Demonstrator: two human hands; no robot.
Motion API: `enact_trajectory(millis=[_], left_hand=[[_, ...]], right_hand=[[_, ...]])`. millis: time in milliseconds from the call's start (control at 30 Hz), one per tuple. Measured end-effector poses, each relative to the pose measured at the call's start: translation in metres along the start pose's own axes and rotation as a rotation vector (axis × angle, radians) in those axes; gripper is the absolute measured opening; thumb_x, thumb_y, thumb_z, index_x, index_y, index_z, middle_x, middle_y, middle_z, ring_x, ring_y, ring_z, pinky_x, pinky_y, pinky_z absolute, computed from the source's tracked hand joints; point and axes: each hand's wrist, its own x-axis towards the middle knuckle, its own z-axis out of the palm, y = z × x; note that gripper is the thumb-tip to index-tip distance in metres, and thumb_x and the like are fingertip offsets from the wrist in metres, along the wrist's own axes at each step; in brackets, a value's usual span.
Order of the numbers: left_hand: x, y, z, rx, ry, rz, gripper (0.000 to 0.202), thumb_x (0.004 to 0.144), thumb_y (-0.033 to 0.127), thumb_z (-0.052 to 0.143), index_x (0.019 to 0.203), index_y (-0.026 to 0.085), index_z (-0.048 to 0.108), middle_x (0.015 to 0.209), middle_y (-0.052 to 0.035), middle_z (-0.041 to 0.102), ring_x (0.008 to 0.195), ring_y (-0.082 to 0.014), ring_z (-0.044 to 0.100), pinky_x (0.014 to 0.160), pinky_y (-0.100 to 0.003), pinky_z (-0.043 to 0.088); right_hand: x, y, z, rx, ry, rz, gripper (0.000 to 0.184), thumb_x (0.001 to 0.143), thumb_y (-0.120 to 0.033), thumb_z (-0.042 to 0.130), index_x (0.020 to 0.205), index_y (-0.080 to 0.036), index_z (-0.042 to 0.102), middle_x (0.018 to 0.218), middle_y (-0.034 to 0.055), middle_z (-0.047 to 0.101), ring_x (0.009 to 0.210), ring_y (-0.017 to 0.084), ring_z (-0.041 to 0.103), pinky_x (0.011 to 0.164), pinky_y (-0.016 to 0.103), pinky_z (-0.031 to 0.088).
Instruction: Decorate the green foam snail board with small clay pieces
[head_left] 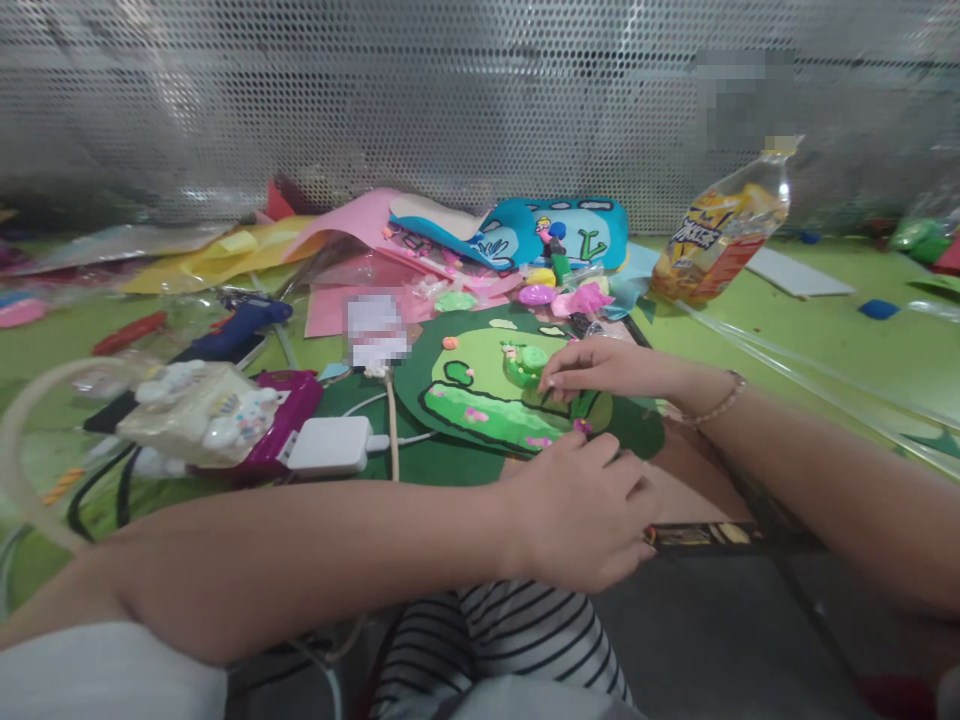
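A round dark-green craft board (442, 400) with a light-green clay picture lies at the table's near edge. My right hand (600, 368), with a bead bracelet at the wrist, has its fingers pressed together on the picture, beside a small green clay figure (527, 362). My left hand (581, 510) rests curled at the board's near edge, fingers bent onto it; whether it holds anything is hidden.
A white charger (330, 445) with cable and a phone in a plush case (199, 412) lie left. Coloured foam sheets (330, 235), clay lumps (537, 294) and a blue glue gun (240, 322) crowd the back. A tilted drink bottle (724, 232) stands right. A perforated metal wall (450, 110) closes the far side.
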Motion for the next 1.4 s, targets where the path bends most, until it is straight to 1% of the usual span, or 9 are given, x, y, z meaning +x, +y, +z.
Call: enact_trajectory(millis=[133, 367, 833, 1067, 1233, 1400], left_hand=[[0.0003, -0.0002, 0.0005, -0.003, 0.001, 0.001, 0.035, 0.087, 0.042, 0.042, 0.1, 0.013, 0.057, 0.095, -0.0097, 0.059, 0.087, -0.0238, 0.05, 0.072, -0.039, 0.04], [0.0, -0.0005, 0.0019, -0.01, 0.005, -0.002, 0.036, 0.087, 0.041, 0.041, 0.1, 0.013, 0.058, 0.095, -0.0094, 0.058, 0.086, -0.024, 0.049, 0.072, -0.041, 0.04], [0.0005, -0.0009, -0.0007, -0.017, -0.017, 0.001, 0.036, 0.089, 0.04, 0.038, 0.103, 0.013, 0.056, 0.096, -0.009, 0.058, 0.086, -0.0249, 0.049, 0.075, -0.042, 0.04], [-0.0006, -0.0003, 0.0015, -0.006, -0.001, 0.001, 0.035, 0.088, 0.041, 0.039, 0.101, 0.013, 0.057, 0.095, -0.0094, 0.057, 0.086, -0.0244, 0.049, 0.073, -0.042, 0.04], [-0.0003, -0.0002, 0.0011, -0.011, -0.001, -0.003, 0.035, 0.088, 0.041, 0.04, 0.101, 0.013, 0.058, 0.096, -0.0096, 0.058, 0.086, -0.0239, 0.049, 0.073, -0.041, 0.04], [-0.0004, -0.0001, 0.0006, -0.006, -0.004, -0.004, 0.036, 0.087, 0.042, 0.042, 0.102, 0.013, 0.057, 0.096, -0.0098, 0.058, 0.087, -0.0231, 0.049, 0.074, -0.039, 0.04]], right_hand=[[0.0, 0.0004, -0.0004, -0.022, 0.004, 0.006, 0.028, 0.079, -0.042, 0.059, 0.086, -0.018, 0.07, 0.078, 0.0023, 0.069, 0.072, 0.013, 0.062, 0.069, 0.027, 0.049], [-0.0001, -0.0012, -0.0015, -0.045, -0.031, 0.041, 0.033, 0.079, -0.047, 0.058, 0.089, -0.017, 0.068, 0.08, 0.0028, 0.068, 0.075, 0.014, 0.062, 0.071, 0.029, 0.049], [0.0001, -0.001, -0.001, -0.071, -0.04, 0.012, 0.031, 0.082, -0.044, 0.055, 0.09, -0.016, 0.066, 0.082, 0.0026, 0.068, 0.074, 0.012, 0.062, 0.07, 0.027, 0.05], [0.0001, 0.0003, -0.0007, -0.055, -0.018, 0.025, 0.029, 0.081, -0.043, 0.057, 0.089, -0.017, 0.067, 0.081, 0.002, 0.068, 0.073, 0.013, 0.062, 0.069, 0.028, 0.05], [0.0, 0.0001, -0.0015, -0.056, -0.029, 0.029, 0.029, 0.079, -0.042, 0.059, 0.09, -0.017, 0.067, 0.083, 0.0022, 0.067, 0.073, 0.013, 0.062, 0.07, 0.028, 0.05], [0.0003, 0.0011, -0.003, -0.108, -0.02, 0.009, 0.025, 0.078, -0.038, 0.061, 0.092, -0.018, 0.068, 0.085, 0.002, 0.066, 0.074, 0.012, 0.06, 0.069, 0.027, 0.049]])
